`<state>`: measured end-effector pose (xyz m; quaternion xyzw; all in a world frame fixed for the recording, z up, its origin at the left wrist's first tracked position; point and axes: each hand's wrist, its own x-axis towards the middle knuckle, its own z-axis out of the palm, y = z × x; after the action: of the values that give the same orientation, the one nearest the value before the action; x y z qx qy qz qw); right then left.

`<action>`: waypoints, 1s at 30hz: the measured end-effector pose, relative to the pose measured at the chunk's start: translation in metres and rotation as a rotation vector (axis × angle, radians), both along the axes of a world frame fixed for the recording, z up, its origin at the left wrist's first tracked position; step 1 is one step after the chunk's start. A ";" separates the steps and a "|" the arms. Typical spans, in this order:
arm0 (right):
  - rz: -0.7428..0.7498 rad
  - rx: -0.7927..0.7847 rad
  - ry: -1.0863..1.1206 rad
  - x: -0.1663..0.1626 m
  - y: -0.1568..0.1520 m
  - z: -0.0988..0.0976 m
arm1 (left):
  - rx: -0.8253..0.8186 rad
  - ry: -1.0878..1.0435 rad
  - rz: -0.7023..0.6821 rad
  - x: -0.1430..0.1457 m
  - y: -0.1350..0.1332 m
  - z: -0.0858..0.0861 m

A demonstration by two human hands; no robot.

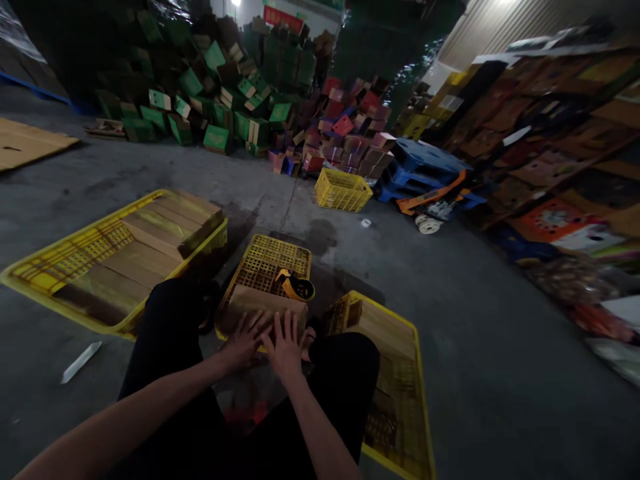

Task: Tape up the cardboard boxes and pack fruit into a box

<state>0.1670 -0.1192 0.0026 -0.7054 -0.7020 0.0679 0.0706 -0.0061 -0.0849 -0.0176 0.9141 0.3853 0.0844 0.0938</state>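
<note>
Between my knees an upturned yellow crate carries a brown cardboard box. My left hand lies on the near side of this box with its fingers stretched out. Beside it my right hand rests on the same box, fingers spread. Just behind the box, on the crate, sits a tape dispenser in yellow and black. To my left stands a larger yellow crate with brown boxes in it. Another yellow crate on my right also holds cardboard boxes.
Farther off on the floor is a yellow crate. Behind it lie heaps of green boxes and red boxes. Blue pallets sit on an orange pallet jack. A flat cardboard sheet lies at far left.
</note>
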 end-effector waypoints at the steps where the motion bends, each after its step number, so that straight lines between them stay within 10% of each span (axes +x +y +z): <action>1: 0.031 -0.012 0.007 -0.002 -0.005 0.001 | 0.000 0.001 -0.028 -0.001 -0.003 0.002; 20: 0.310 -0.004 0.196 -0.023 -0.004 0.022 | -0.070 -0.186 -0.117 -0.029 0.004 -0.007; 30: 0.006 -0.004 0.026 0.010 -0.015 0.013 | 0.066 -0.044 0.015 -0.030 0.005 -0.002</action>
<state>0.1771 -0.1341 0.0157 -0.7025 -0.7030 0.0789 0.0781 -0.0364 -0.0803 -0.0193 0.9117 0.3871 0.1180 0.0713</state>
